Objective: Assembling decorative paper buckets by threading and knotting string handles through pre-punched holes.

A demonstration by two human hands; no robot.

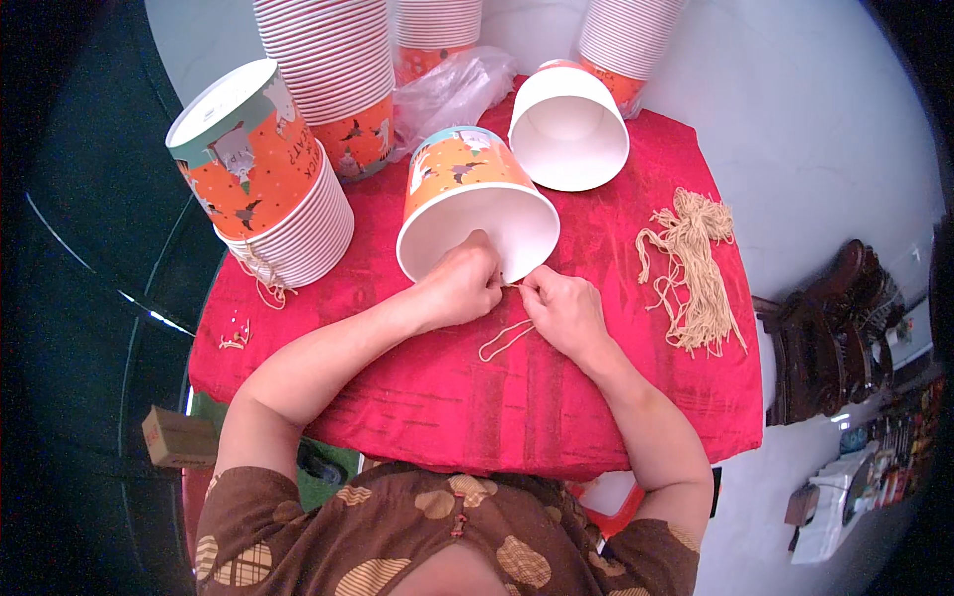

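Note:
An orange paper bucket with a white inside lies tipped on its side, its mouth toward me. My left hand reaches over the lower rim, fingers closed on the bucket's edge; its fingertips are partly hidden. Just to the right, my right hand pinches a beige string close to that rim. A loop of the string trails on the cloth below the hands. Whether the left fingers also grip the string is too small to tell.
A bundle of beige strings lies at the right on the red tablecloth. Another bucket rests tipped behind. Stacked buckets stand at left, with strings hanging off them. Tall stacks and a clear plastic bag stand behind.

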